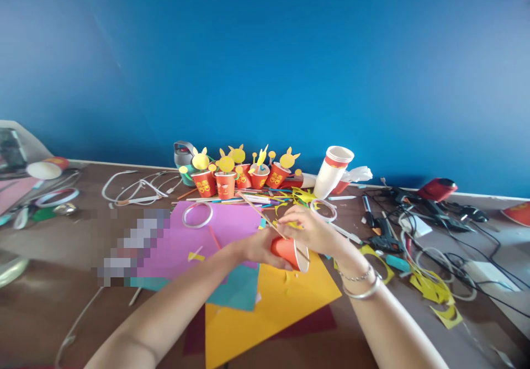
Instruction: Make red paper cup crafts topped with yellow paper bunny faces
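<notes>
My left hand (pixel 263 247) is wrapped round a red paper cup (pixel 285 252), tipped on its side with its white mouth toward the lower right. A thin wooden stick (pixel 260 214) slants down to the cup's base, and a piece of stick also shows inside the mouth. My right hand (pixel 308 228) is over the cup, its bent fingers at the stick close to the base; the exact fingertip contact is partly hidden. Beneath both hands lie sheets of yellow paper (pixel 281 302), teal paper (pixel 236 289) and purple paper (pixel 232 220).
Several red cups with yellow eared paper heads (pixel 226 184) stand at the back beside a grey-lidded bottle (pixel 183 151). A stack of white cups (pixel 331 173) leans right of them. Glue guns (pixel 385 236), cables and yellow scraps (pixel 433 289) clutter the right; a tape ring (pixel 197 215) lies left.
</notes>
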{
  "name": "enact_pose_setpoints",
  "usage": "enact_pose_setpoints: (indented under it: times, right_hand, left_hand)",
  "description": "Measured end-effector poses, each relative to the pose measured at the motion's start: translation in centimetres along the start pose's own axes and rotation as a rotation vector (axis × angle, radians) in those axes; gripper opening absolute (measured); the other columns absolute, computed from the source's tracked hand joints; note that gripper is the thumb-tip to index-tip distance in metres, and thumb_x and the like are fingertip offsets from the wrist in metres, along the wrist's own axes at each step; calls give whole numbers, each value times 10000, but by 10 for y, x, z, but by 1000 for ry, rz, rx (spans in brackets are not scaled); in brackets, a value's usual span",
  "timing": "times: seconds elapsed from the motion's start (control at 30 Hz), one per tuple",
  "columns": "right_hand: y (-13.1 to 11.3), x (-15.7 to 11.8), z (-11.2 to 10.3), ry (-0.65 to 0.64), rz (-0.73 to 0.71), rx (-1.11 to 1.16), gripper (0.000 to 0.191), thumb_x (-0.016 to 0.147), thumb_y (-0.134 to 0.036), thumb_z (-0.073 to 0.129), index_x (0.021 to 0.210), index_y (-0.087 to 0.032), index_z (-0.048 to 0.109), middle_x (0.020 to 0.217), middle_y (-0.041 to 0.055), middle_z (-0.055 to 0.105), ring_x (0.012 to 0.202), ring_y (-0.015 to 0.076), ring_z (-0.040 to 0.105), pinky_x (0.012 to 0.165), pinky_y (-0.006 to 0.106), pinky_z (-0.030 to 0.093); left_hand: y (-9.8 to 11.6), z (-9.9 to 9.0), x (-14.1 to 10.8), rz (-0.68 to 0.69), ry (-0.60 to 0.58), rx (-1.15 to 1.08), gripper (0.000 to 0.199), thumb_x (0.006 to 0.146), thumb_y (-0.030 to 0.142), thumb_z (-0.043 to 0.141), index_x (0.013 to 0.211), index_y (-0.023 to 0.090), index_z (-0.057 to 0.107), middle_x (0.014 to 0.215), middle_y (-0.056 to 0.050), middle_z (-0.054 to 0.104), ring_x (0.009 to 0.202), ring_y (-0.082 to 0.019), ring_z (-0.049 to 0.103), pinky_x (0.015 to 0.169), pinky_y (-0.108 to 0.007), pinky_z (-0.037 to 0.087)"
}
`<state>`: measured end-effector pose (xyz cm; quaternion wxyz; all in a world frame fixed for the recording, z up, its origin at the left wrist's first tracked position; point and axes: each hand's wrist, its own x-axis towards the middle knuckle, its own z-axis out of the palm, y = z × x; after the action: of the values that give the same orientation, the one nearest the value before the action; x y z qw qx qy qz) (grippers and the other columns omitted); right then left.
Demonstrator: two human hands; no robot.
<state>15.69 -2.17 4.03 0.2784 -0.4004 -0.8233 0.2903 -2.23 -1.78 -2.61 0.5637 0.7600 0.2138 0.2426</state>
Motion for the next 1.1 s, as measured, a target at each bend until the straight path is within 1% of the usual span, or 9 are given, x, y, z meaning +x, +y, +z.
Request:
enact_pose_setpoints:
  times: [0.13, 0.23, 0.33, 0.5, 0.67, 0.77, 0.87, 0.97, 1.1]
  right_hand:
    - [1, 10, 17, 96, 102, 290, 126, 741, -311, 694, 681, -200, 694, 935, 62, 660, 895, 201, 613, 810, 338, 469]
    - [7, 13, -1, 408, 246, 679, 204, 729, -404, 687, 784, -208, 691, 804, 41, 665, 801, 189, 614, 724, 324, 473]
    - [16, 11, -27, 637, 243, 911, 267, 678, -434, 739, 796, -213, 646, 798, 20, 664, 743, 164, 610, 663, 292, 461]
    - [21, 5, -32, 427, 266, 639, 256, 761, -439, 676, 782, -199, 590, 588, -52, 494, 534, 96, 450, 512, 233, 339]
    - [18, 9, -5, 69, 322, 396, 240, 694, -323, 671, 859, -169, 591, 625, -39, 551, 564, 111, 481, 544, 241, 356]
    - [16, 11, 1, 163, 343, 229, 197, 682, -251, 567, 860, -167, 579, 569, -48, 540, 519, 115, 472, 534, 247, 364]
    - [15, 13, 1, 284, 380, 54, 253, 646, -204, 531, 891, -171, 586, 548, -50, 546, 493, 121, 475, 510, 243, 357]
    - [17, 13, 2, 262, 414, 70, 284, 650, -216, 522, 924, -172, 583, 551, -51, 556, 440, 112, 444, 455, 235, 320]
    - [18, 13, 5, 199, 375, 226, 290, 704, -265, 544, 966, -153, 591, 574, -38, 557, 457, 102, 429, 447, 221, 316]
  left_hand:
    - [5, 8, -1, -47, -68, 165, 621, 552, 440, 834, 1099, 193, 673, 1008, -59, 694, 940, -244, 640, 827, -311, 499]
    - [4, 10, -4, -89, -106, 245, 708, 478, 452, 863, 1123, 237, 665, 1009, -41, 684, 927, -235, 630, 834, -292, 475]
    - [1, 6, -6, -74, -39, 7, 710, 488, 461, 862, 1115, 205, 647, 1044, -58, 658, 944, -235, 612, 824, -298, 468]
    - [-13, -6, -6, 30, 172, -561, 735, 526, 432, 861, 1178, 225, 593, 1080, -68, 661, 971, -241, 633, 808, -309, 478]
    - [-27, -16, -5, 41, 279, -580, 655, 652, 523, 770, 1206, 200, 634, 1171, -116, 673, 1149, -317, 576, 951, -399, 431]
    - [-30, -20, -4, 19, 382, -502, 610, 736, 547, 693, 1253, 234, 606, 1276, -110, 625, 1227, -320, 524, 1009, -437, 395]
    - [-29, -21, -3, 123, 445, -339, 744, 651, 517, 776, 1311, 262, 543, 1401, -104, 519, 1321, -327, 423, 1074, -445, 343]
    - [-26, -17, -2, 182, 469, -140, 921, 562, 419, 859, 1372, 256, 454, 1428, -122, 470, 1335, -337, 392, 1108, -468, 308]
    - [-24, -12, -1, 135, 517, -19, 860, 658, 372, 809, 1400, 241, 395, 1372, -124, 501, 1297, -317, 431, 1108, -467, 312]
